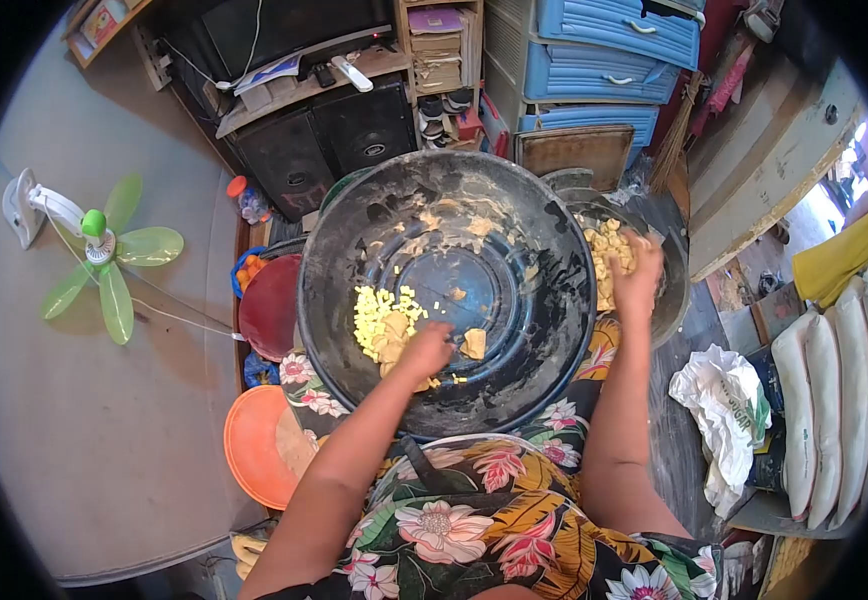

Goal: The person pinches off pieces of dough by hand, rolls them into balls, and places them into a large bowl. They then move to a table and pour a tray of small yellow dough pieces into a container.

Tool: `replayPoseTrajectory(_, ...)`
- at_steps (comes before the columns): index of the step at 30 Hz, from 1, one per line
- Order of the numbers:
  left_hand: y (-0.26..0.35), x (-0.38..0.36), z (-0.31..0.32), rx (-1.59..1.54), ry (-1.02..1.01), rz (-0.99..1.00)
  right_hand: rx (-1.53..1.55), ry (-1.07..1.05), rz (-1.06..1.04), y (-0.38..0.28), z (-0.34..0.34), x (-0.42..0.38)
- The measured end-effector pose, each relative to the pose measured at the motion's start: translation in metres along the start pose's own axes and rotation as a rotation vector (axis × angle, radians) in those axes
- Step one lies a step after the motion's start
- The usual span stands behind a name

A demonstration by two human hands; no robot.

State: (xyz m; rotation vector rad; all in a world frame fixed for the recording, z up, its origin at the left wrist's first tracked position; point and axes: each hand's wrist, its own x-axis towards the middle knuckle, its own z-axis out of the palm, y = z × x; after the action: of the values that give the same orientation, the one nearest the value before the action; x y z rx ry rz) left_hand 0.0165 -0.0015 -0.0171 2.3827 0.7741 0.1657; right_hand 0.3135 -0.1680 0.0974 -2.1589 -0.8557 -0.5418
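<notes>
A large black basin (544,370) stands before me, its inside smeared with dough and flour. My left hand (426,352) is low in it, fingers curled together beside a small heap of tan dough pieces (392,336); what is between the fingers is hidden. Small pale yellow cubes (379,312) lie piled just left of that hand, with a few scattered around. A single dough piece (474,344) sits to its right. My right hand (639,275) reaches over a dark round tub (670,300) holding many dough pieces (606,250); its fingers look apart, at the pile's right edge.
An orange basin (254,445) and a red basin (272,305) stand at left, below a green-bladed fan (100,250). Blue drawers (604,75) and a speaker (366,125) are behind. At right lie a white plastic sack (722,415) and stacked full sacks (834,400).
</notes>
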Motion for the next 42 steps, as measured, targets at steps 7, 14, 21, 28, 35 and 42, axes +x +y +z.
replayPoseTrajectory(7,0.016,0.014,0.055,0.216,-0.068,0.056,0.390,-0.623,-0.125,-0.090,0.062,-0.073)
replayPoseTrajectory(14,-0.008,-0.031,-0.019,-0.576,0.130,-0.122,0.446,-0.986,0.010,-0.097,0.113,-0.099)
replayPoseTrajectory(21,-0.015,-0.093,-0.067,-1.807,0.434,-0.386,0.225,-0.987,-0.198,-0.142,0.201,-0.135)
replayPoseTrajectory(28,-0.006,-0.099,-0.079,-1.806,0.346,-0.307,0.227,-0.812,-0.329,-0.129,0.218,-0.161)
replayPoseTrajectory(35,-0.004,-0.084,-0.064,-1.651,0.320,-0.210,1.299,-0.968,0.296,-0.187,0.108,-0.121)
replayPoseTrajectory(42,0.018,-0.084,-0.069,-1.644,0.391,-0.208,1.074,-0.920,-0.196,-0.191,0.080,-0.127)
